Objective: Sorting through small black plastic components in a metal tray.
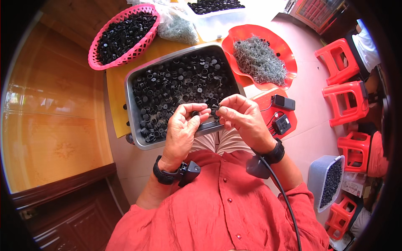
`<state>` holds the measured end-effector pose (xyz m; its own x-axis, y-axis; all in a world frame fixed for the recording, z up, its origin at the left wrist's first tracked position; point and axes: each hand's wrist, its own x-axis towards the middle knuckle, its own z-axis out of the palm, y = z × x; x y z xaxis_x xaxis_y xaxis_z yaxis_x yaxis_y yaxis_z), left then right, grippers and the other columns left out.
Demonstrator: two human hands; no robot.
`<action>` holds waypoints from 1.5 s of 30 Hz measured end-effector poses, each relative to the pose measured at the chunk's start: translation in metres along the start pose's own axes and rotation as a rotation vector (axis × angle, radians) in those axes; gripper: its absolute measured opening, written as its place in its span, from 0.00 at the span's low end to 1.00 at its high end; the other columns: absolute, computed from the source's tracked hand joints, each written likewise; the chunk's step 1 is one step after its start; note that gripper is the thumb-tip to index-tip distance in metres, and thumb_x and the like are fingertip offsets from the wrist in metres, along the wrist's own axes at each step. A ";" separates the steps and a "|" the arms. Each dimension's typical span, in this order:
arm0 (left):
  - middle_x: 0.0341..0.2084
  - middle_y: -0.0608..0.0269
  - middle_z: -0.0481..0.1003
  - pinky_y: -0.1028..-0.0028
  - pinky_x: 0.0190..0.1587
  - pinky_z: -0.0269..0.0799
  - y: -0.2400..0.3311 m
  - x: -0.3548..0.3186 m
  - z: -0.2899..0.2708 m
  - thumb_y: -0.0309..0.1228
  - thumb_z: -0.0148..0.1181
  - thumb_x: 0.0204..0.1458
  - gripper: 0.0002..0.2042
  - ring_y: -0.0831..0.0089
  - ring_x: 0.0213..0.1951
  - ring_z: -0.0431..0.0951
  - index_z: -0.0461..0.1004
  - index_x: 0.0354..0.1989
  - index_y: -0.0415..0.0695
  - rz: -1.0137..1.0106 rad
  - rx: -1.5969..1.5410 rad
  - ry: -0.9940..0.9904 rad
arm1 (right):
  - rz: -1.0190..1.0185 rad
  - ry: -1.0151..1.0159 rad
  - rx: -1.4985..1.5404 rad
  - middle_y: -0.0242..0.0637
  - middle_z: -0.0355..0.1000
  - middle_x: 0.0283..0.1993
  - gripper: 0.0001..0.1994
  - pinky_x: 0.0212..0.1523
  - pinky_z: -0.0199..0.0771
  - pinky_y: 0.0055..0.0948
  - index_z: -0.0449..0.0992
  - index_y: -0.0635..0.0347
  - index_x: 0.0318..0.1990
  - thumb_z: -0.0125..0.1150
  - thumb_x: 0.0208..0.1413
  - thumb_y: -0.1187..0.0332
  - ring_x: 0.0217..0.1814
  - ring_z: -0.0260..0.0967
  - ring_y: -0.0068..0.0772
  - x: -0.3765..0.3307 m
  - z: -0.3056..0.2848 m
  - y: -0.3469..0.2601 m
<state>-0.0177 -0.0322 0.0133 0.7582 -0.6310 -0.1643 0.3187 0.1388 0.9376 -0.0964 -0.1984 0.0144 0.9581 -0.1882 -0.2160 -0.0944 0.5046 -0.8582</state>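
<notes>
1. You are looking down at your own two hands, raised close together over the near edge of a rectangular grey metal tray full of small black round plastic parts.
2. Your left hand has its fingers curled, thumb and fingertips pinched together on one small black round plastic piece.
3. Your right hand is also closed, its fingertips clamped on a second small dark piece; its exact shape is too small to tell.
4. The two held pieces sit just beside each other, between your hands, above the tray's near rim.
5. Each wrist wears a black band with a small dark device; a black cable runs down from the right one across your red buttoned shirt.
6. Beyond the tray, to the left, an oval pink plastic basket holds more black parts.
7. To the right of the tray, a wavy-edged red plastic dish holds a heap of thin grey metal springs.
8. Several red plastic stools stand well apart on your right.
9. Near your right elbow, a pale grey bin holds more black parts.
</notes>
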 end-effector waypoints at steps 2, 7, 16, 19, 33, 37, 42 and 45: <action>0.44 0.57 0.73 0.79 0.51 0.70 0.001 0.000 0.002 0.19 0.50 0.56 0.12 0.76 0.44 0.74 0.67 0.48 0.34 -0.097 -0.034 0.041 | -0.029 0.013 -0.061 0.30 0.73 0.33 0.10 0.29 0.70 0.16 0.71 0.63 0.40 0.60 0.56 0.68 0.32 0.69 0.16 -0.001 0.004 0.001; 0.40 0.59 0.75 0.79 0.42 0.75 0.002 -0.004 0.004 0.20 0.53 0.55 0.11 0.77 0.38 0.77 0.70 0.46 0.35 -0.043 0.014 0.066 | -0.058 0.038 -0.153 0.32 0.74 0.34 0.10 0.29 0.71 0.16 0.72 0.65 0.41 0.59 0.56 0.68 0.33 0.71 0.17 -0.001 0.013 0.000; 0.41 0.57 0.75 0.78 0.43 0.75 -0.004 -0.002 -0.003 0.20 0.54 0.54 0.12 0.75 0.39 0.77 0.70 0.47 0.36 -0.016 -0.095 -0.013 | -0.087 0.020 -0.130 0.34 0.75 0.34 0.09 0.29 0.73 0.17 0.72 0.67 0.41 0.58 0.56 0.71 0.34 0.73 0.18 -0.002 0.017 0.003; 0.41 0.56 0.75 0.79 0.43 0.75 -0.004 0.000 -0.010 0.21 0.53 0.55 0.12 0.76 0.39 0.77 0.69 0.48 0.37 -0.075 -0.227 -0.027 | -0.126 0.066 -0.222 0.34 0.75 0.34 0.08 0.30 0.73 0.16 0.72 0.67 0.41 0.57 0.56 0.73 0.35 0.73 0.18 -0.003 0.017 0.003; 0.40 0.59 0.74 0.81 0.41 0.75 -0.003 0.007 -0.024 0.21 0.53 0.55 0.11 0.77 0.39 0.76 0.70 0.47 0.40 -0.244 -0.533 -0.058 | -0.452 0.148 -0.720 0.37 0.73 0.30 0.06 0.28 0.72 0.20 0.75 0.67 0.35 0.62 0.49 0.77 0.27 0.73 0.23 0.004 0.028 -0.004; 0.40 0.60 0.74 0.81 0.41 0.74 -0.001 0.009 -0.023 0.20 0.54 0.54 0.11 0.76 0.39 0.76 0.70 0.46 0.40 -0.263 -0.521 -0.036 | -0.498 0.132 -0.753 0.38 0.72 0.30 0.06 0.27 0.72 0.21 0.75 0.67 0.35 0.62 0.48 0.77 0.26 0.73 0.25 0.010 0.025 -0.002; 0.38 0.61 0.74 0.78 0.43 0.74 -0.003 0.010 -0.022 0.19 0.54 0.53 0.12 0.75 0.39 0.76 0.69 0.46 0.39 -0.253 -0.489 -0.022 | -0.504 0.127 -0.789 0.39 0.72 0.29 0.07 0.27 0.72 0.24 0.75 0.66 0.34 0.63 0.46 0.77 0.27 0.73 0.29 0.012 0.026 -0.001; 0.38 0.62 0.74 0.78 0.44 0.74 -0.005 0.011 -0.023 0.19 0.54 0.53 0.11 0.76 0.40 0.75 0.70 0.45 0.39 -0.229 -0.492 -0.049 | -0.541 0.106 -0.823 0.40 0.72 0.29 0.07 0.28 0.72 0.26 0.75 0.65 0.34 0.63 0.46 0.77 0.28 0.73 0.33 0.014 0.026 0.001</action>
<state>0.0017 -0.0224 -0.0005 0.6144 -0.7205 -0.3216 0.7102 0.3274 0.6233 -0.0761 -0.1790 0.0227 0.9019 -0.3155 0.2949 0.1519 -0.4074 -0.9005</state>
